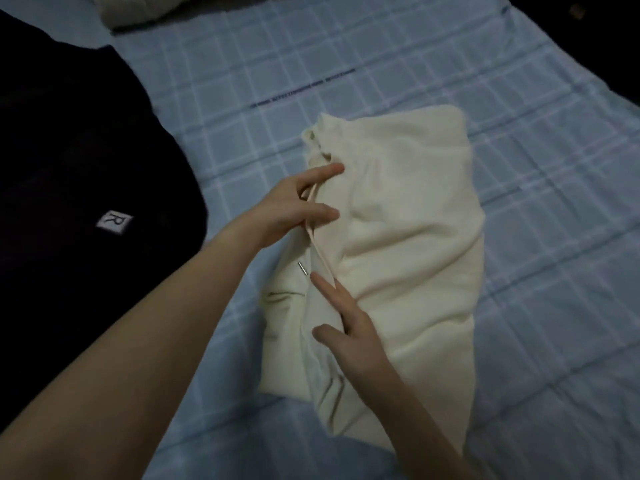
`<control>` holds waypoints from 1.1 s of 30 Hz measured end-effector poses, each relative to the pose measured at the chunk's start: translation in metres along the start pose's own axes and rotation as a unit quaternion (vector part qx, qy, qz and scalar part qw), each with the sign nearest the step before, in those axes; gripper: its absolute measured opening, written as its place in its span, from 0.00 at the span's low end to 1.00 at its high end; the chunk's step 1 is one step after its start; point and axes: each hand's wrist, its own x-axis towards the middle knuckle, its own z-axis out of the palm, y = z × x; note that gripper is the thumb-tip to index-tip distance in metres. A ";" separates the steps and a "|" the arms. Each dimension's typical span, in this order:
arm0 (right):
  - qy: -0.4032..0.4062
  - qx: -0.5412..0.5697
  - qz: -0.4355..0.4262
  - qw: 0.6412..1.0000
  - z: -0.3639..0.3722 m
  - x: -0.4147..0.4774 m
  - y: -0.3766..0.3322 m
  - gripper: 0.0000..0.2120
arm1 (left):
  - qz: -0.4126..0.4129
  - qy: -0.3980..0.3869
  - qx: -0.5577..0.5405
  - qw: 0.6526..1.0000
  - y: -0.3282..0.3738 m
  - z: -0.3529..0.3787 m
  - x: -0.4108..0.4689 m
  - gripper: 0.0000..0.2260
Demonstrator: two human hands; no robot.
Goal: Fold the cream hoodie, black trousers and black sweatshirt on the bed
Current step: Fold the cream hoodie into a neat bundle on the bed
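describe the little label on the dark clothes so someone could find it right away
Start at the blue checked bed sheet. Left of the cream hoodie lies a heap of black clothing. On its near right part sits a small white patch bearing a letter R, the only pale mark there.

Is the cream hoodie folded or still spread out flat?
Folded. The cream hoodie lies as a compact bundle on the bed, both hands at its drawstring edge.
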 end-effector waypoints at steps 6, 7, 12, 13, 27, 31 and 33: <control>-0.041 0.013 -0.020 0.999 0.014 -0.015 -0.011 0.23 | 0.042 0.065 0.126 0.989 0.006 -0.006 0.001 0.29; -0.020 -0.019 -0.050 0.998 0.006 -0.020 -0.015 0.22 | 0.026 0.086 0.138 0.986 0.011 -0.003 -0.001 0.27; 0.281 -0.312 -0.219 0.881 -0.072 -0.020 -0.024 0.22 | 0.141 0.261 0.398 0.868 0.040 0.026 0.004 0.22; 0.327 -0.340 -0.191 0.861 -0.088 -0.013 -0.025 0.23 | 0.206 0.237 0.405 0.858 0.049 0.043 0.011 0.21; 0.404 -0.359 0.007 0.841 -0.100 0.049 0.038 0.33 | 0.220 -0.027 0.618 0.754 0.001 0.116 0.140 0.22; 0.402 -0.351 -0.005 0.846 -0.099 0.045 0.036 0.33 | 0.300 0.109 0.467 0.825 0.036 0.120 0.151 0.14; 0.403 -0.344 -0.014 0.848 -0.102 0.047 0.036 0.32 | 0.250 0.143 0.474 0.832 0.055 0.124 0.172 0.18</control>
